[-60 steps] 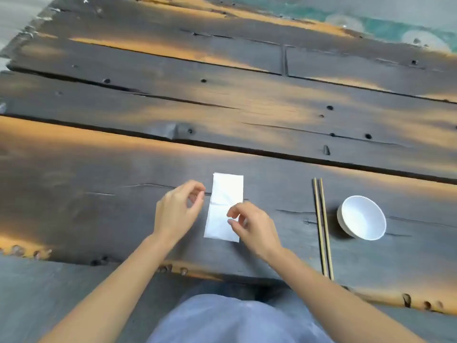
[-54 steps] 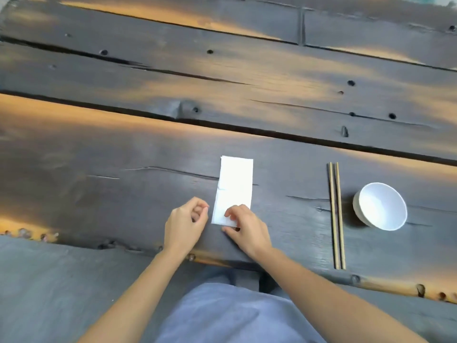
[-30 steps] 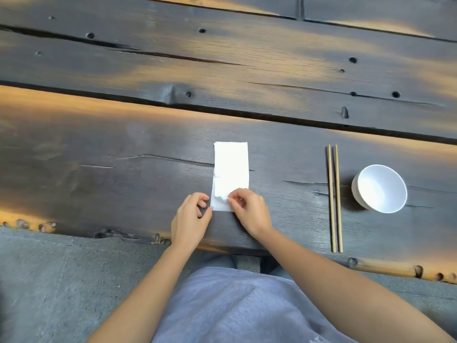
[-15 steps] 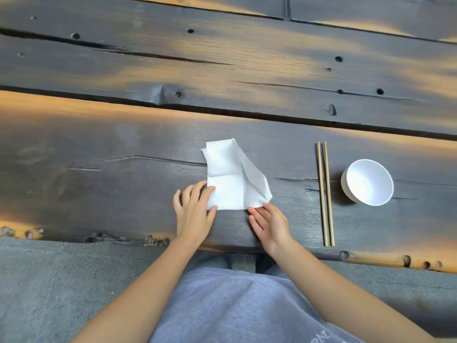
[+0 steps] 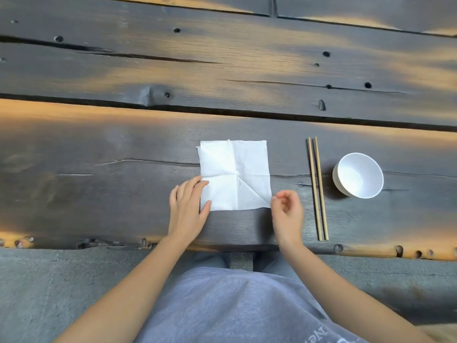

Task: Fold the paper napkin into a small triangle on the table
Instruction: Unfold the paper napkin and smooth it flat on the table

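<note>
A white paper napkin (image 5: 235,174) lies flat and unfolded as a square on the dark wooden table (image 5: 99,169), with crease lines across it and a small fold at its far left corner. My left hand (image 5: 188,209) rests flat on the table with its fingertips pressing the napkin's near left edge. My right hand (image 5: 286,211) hovers just beside the napkin's near right corner, fingers loosely curled, holding nothing.
A pair of wooden chopsticks (image 5: 317,189) lies to the right of the napkin, pointing away from me. A white bowl (image 5: 358,174) stands right of them. The table's near edge (image 5: 222,246) runs just behind my wrists.
The napkin went from a narrow folded strip to a flat open square. My right hand pulled the flap open to the right and let go; my left hand stayed on the left edge.
</note>
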